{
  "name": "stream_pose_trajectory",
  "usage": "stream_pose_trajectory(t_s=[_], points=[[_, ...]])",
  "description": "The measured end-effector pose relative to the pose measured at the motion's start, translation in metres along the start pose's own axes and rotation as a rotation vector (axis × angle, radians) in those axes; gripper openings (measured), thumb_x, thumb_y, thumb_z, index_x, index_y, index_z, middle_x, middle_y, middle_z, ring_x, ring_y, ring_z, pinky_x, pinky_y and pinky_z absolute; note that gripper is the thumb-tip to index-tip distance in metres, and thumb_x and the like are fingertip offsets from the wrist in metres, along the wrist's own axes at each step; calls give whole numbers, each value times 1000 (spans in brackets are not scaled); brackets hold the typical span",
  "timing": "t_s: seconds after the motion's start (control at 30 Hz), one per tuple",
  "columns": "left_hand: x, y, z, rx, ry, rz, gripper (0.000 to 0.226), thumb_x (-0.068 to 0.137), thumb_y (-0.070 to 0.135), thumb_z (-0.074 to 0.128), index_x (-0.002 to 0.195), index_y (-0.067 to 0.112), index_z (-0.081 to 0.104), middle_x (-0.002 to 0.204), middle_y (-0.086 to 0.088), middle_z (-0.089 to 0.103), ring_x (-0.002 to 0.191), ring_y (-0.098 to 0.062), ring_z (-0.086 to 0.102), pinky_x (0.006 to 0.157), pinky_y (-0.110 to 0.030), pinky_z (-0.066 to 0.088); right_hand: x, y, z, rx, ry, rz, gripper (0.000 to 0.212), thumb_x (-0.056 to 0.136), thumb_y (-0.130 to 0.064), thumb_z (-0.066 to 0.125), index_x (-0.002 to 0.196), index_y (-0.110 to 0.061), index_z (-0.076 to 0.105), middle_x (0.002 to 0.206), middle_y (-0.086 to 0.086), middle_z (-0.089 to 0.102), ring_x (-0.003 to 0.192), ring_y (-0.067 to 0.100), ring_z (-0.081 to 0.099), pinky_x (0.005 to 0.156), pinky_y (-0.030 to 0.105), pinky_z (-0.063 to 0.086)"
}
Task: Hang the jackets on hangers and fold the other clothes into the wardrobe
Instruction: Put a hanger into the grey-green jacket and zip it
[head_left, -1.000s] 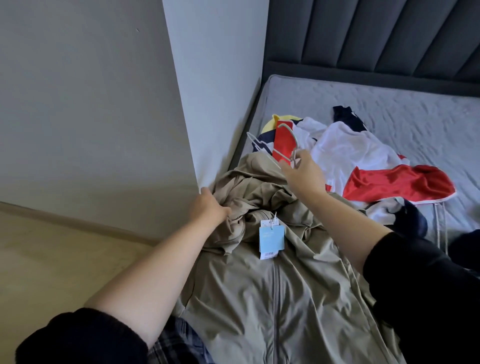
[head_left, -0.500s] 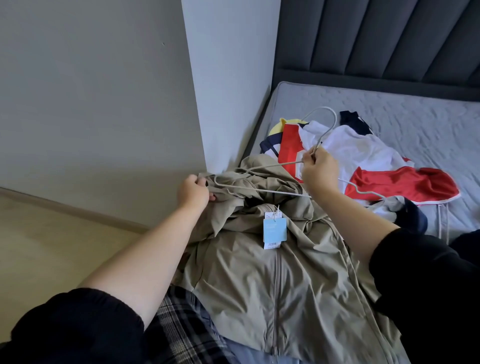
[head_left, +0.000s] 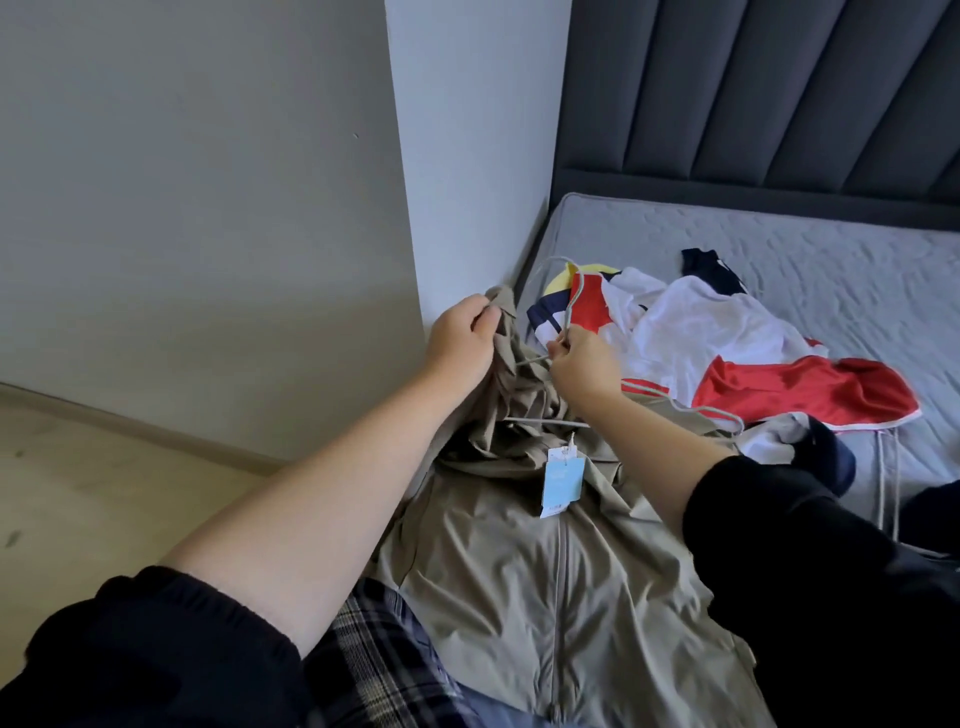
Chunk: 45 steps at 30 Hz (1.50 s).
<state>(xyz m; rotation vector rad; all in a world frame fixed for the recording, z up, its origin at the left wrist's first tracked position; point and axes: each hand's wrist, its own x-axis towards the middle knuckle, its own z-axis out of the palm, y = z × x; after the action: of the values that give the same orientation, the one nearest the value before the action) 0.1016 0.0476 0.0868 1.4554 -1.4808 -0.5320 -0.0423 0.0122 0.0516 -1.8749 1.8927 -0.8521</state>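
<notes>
Khaki jacket (head_left: 545, 597) on the bed (head_left: 779, 249), wire hanger (head_left: 571, 306) partly worked into its collar.

Grips a bunch of the jacket's shoulder cloth with the left hand (head_left: 465, 345), fingers curled tight round it, and pinches the pale hanger at its neck with the right hand (head_left: 584, 364), just beside. Lies front-up and zipped, blue tag (head_left: 563, 478) at the collar, hem toward the camera, over a plaid garment (head_left: 374, 639). Looks early in the task: one hanger end seemingly under the cloth, though hard to tell through the folds, not yet seated in both shoulders, not yet hung. Leaves the heap of red, white and navy clothes (head_left: 701, 327) unfolded further up the bed, with what may be a second hanger (head_left: 883, 478) beside it. Shows no wardrobe.
</notes>
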Motion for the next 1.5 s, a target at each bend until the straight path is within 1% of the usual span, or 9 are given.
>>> stream_pose_trajectory(t_s=[0.13,0.27,0.47,0.63,0.87,1.13,1.23,1.37,1.5], points=[[-8,10,-8,-107,-243,-11,38,94,9,51,58,11,38,56,2,31,53,-6,32,55,-23,25,4,-9,5,271,10,114,32,97,-17,52,66,-11,45,66,2,50,65,17,47,58,27,36],[-19,-8,-26,243,-515,78,39,87,17,63,55,9,43,64,-1,39,60,-8,39,60,-23,30,8,-14,-5,499,44,124,29,94,-12,55,72,6,58,61,7,51,56,10,39,42,9,31],[-10,-33,-43,656,-32,345,35,86,43,63,107,15,63,116,-2,57,111,-21,48,95,-35,37,14,-23,-17,604,10,95,26,94,-12,55,68,-8,58,66,4,51,61,14,44,48,11,35],[-4,-22,-39,567,-231,97,43,98,46,41,129,19,51,108,-5,63,102,-27,57,90,-40,45,13,-30,-19,479,-7,-24,24,91,-12,57,92,12,63,87,29,62,72,28,54,54,18,35],[-6,-25,-27,460,-202,11,26,93,30,55,76,12,61,72,-2,57,75,-25,54,60,-31,35,2,-46,-26,471,-77,-192,10,86,-9,66,80,-2,68,71,-9,62,61,-6,55,62,14,41],[-12,-41,-39,396,100,-74,43,93,21,54,58,14,30,53,0,37,59,-27,38,50,-32,23,-2,26,-15,155,252,76,33,85,-11,43,55,-14,29,54,1,29,50,16,23,50,29,20],[-16,-39,-44,343,116,-11,46,93,18,54,57,16,25,51,-1,31,56,-25,30,49,-32,20,3,66,1,164,122,364,7,72,-18,49,70,-11,48,72,8,47,64,30,46,52,27,35],[-19,-38,-44,336,96,18,46,93,17,54,58,17,24,50,0,30,55,-24,28,51,-34,19,2,89,22,375,-206,615,50,80,-37,69,114,-3,54,111,13,57,106,31,57,82,34,46],[-19,-42,-45,315,90,31,46,92,15,54,58,17,24,50,1,29,58,-26,29,54,-34,21,2,98,36,368,-378,648,66,68,-43,81,110,3,60,101,12,65,92,28,65,81,39,56]])
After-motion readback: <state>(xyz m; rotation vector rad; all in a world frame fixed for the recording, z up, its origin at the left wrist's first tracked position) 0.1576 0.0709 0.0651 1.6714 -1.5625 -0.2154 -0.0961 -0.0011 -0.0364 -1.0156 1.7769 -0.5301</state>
